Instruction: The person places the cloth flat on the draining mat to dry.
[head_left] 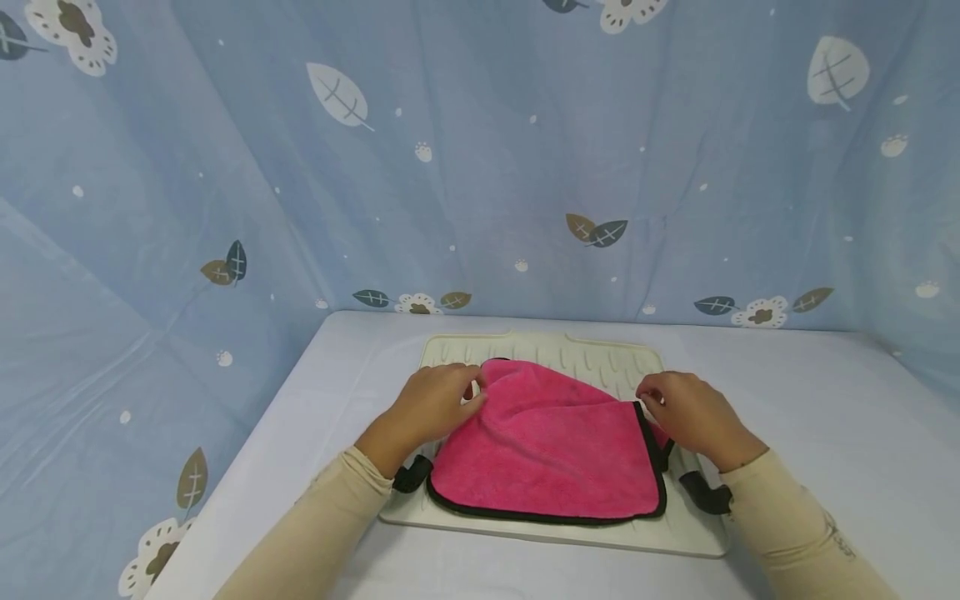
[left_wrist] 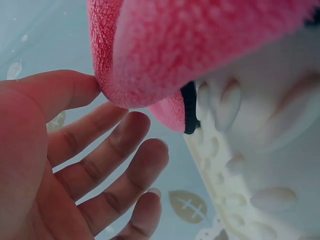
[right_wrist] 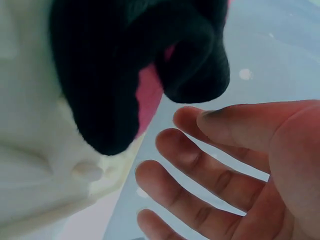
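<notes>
A pink plush cloth (head_left: 547,454) with black edging lies folded over a cream ribbed mat (head_left: 600,533). At its upper left, my left hand (head_left: 437,404) pinches the folded edge between thumb and index finger. In the left wrist view, the other fingers (left_wrist: 135,170) spread loosely below the pink fold (left_wrist: 150,55). My right hand (head_left: 690,412) hovers beside the cloth's right corner, thumb against index finger. From the right wrist, the black-edged corner (right_wrist: 195,75) hangs just above these fingertips (right_wrist: 186,118), with nothing seen between them.
The mat rests on a white-covered table (head_left: 825,433). Behind and to the left hangs a blue curtain (head_left: 480,167) printed with leaves and flowers. Black devices sit at the left wrist (head_left: 412,475) and the right wrist (head_left: 705,493).
</notes>
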